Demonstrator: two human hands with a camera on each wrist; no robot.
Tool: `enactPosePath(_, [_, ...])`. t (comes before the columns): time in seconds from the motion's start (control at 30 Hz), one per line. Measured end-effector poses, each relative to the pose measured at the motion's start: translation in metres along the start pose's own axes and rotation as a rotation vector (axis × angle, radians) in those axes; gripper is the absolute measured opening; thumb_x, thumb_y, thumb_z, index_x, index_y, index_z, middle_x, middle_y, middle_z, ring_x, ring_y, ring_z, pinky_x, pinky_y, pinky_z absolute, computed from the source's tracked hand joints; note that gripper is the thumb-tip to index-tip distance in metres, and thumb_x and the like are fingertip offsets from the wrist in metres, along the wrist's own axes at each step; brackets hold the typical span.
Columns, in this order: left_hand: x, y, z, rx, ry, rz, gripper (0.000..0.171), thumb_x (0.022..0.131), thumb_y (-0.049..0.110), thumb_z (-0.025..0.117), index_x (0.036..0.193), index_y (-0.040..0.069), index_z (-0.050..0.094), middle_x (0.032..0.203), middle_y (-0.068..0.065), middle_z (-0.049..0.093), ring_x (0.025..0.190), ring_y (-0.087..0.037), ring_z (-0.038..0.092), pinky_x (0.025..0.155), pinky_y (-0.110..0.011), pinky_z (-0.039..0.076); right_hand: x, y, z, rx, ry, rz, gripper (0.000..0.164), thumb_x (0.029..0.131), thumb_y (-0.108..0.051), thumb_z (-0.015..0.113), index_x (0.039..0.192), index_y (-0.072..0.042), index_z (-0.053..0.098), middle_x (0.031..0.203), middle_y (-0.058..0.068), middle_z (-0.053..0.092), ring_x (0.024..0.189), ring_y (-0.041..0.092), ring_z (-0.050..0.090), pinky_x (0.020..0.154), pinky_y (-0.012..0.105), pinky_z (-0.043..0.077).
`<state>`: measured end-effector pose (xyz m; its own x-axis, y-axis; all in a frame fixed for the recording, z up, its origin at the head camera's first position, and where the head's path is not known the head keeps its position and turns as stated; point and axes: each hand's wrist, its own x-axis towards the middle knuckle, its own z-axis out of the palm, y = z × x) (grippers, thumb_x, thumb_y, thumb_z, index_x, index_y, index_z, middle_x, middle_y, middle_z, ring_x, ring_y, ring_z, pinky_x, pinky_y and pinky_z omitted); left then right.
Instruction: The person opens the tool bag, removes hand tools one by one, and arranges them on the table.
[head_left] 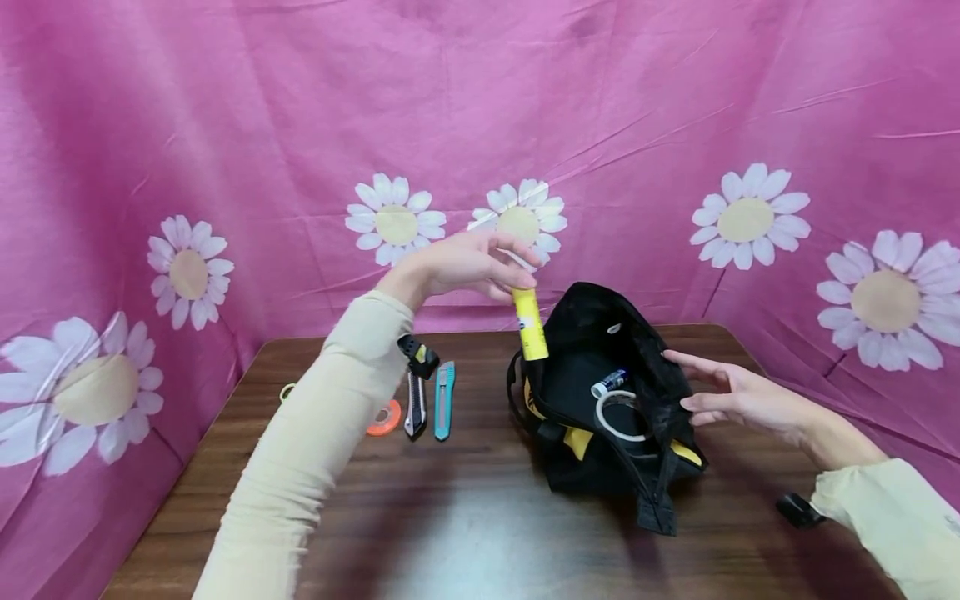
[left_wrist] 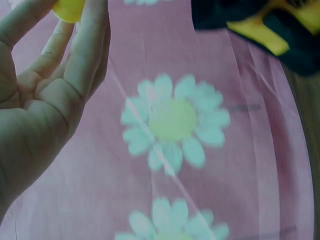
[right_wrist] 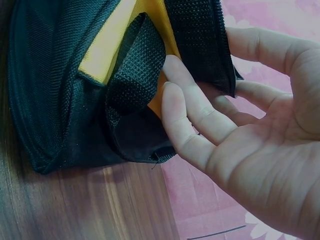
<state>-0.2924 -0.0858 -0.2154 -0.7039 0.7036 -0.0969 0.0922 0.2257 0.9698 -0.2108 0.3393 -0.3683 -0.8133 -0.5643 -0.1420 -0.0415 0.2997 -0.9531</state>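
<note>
My left hand (head_left: 480, 265) holds a yellow glue stick (head_left: 531, 327) by its top end, with the stick hanging down beside the mouth of a black and yellow tool bag (head_left: 577, 475). In the left wrist view only the rounded yellow end shows between the fingertips. My right hand (head_left: 738, 404) grips the bag's right rim. In the right wrist view its zippered edge (right_wrist: 227, 55) lies between thumb and fingers. Inside the open bag are a white tape roll (head_left: 604, 418) and a small blue and white tube (head_left: 611, 382).
Left of the bag, on the wooden table (head_left: 480, 533), lie a teal box cutter (head_left: 444, 402), a black and silver box cutter (head_left: 416, 407) and an orange tape roll (head_left: 386, 420). A pale ring (head_left: 286, 392) is partly hidden by the left sleeve. A pink flowered cloth (head_left: 645, 108) hangs behind.
</note>
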Motion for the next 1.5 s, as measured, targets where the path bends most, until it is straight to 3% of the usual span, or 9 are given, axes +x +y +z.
enactPosePath(0.23, [-0.042,-0.025,-0.039,0.098,0.070,-0.050,0.045,0.093,0.010,0.074,0.134,0.004,0.057,0.121,-0.018,0.064,0.106,-0.029,0.067,0.098,-0.043,0.055,-0.003,0.000,-0.001,0.011,-0.001,-0.019,0.071,0.103,-0.001,0.053,0.163,-0.010,0.015,0.150,0.034,0.013,0.116,0.018,0.061,0.092,0.040,0.058])
enactPosePath(0.53, [-0.094,-0.065,-0.087,0.066,0.192,-0.119,0.045,0.096,0.006,0.069,0.136,-0.002,0.052,0.123,-0.017,0.062,0.107,-0.024,0.067,0.098,-0.042,0.055,-0.001,0.005,-0.002,0.025,0.002,-0.036,0.071,0.103,0.000,0.052,0.163,-0.011,0.017,0.150,0.034,0.012,0.117,0.018,0.061,0.091,0.040,0.058])
enactPosePath(0.67, [-0.122,-0.084,-0.106,0.103,0.226,-0.160,0.048,0.097,0.011,0.069,0.139,-0.002,0.050,0.123,-0.014,0.063,0.106,-0.022,0.067,0.098,-0.041,0.055,-0.002,0.006,-0.003,0.032,0.001,-0.039,0.070,0.103,0.001,0.052,0.163,-0.011,0.017,0.151,0.034,0.011,0.116,0.018,0.062,0.091,0.041,0.058])
enactPosePath(0.8, [-0.151,-0.100,-0.123,0.083,0.255,-0.184,0.049,0.098,0.006,0.066,0.141,-0.005,0.045,0.122,-0.013,0.063,0.106,-0.022,0.067,0.098,-0.040,0.055,-0.001,0.007,-0.004,0.032,-0.008,-0.047,0.070,0.103,0.001,0.051,0.163,-0.011,0.016,0.150,0.032,0.013,0.117,0.018,0.061,0.092,0.041,0.058])
enactPosePath(1.0, [-0.201,-0.123,-0.148,0.111,0.289,-0.229,0.053,0.096,-0.004,0.059,0.146,-0.007,0.039,0.136,-0.023,0.056,0.111,-0.020,0.065,0.099,-0.039,0.054,0.001,0.011,-0.004,0.025,-0.026,-0.051,0.070,0.104,0.001,0.050,0.163,-0.009,0.013,0.147,0.021,0.027,0.120,0.019,0.061,0.094,0.043,0.056])
enactPosePath(1.1, [-0.221,-0.139,-0.157,0.131,0.291,-0.271,0.058,0.094,-0.009,0.054,0.149,-0.008,0.035,0.144,-0.031,0.048,0.114,-0.016,0.064,0.101,-0.037,0.052,0.001,0.012,-0.004,0.020,-0.028,-0.053,0.070,0.104,0.001,0.050,0.163,-0.008,0.012,0.147,0.022,0.027,0.120,0.019,0.061,0.094,0.043,0.056])
enactPosePath(1.5, [-0.256,-0.219,-0.171,0.138,0.262,-0.303,0.050,0.098,-0.001,0.055,0.142,-0.015,0.038,0.135,-0.034,0.055,0.106,-0.006,0.064,0.093,-0.029,0.054,0.002,0.009,-0.001,0.062,-0.050,-0.067,0.069,0.104,0.002,0.048,0.163,-0.012,0.014,0.147,0.033,0.015,0.118,0.022,0.062,0.094,0.041,0.056])
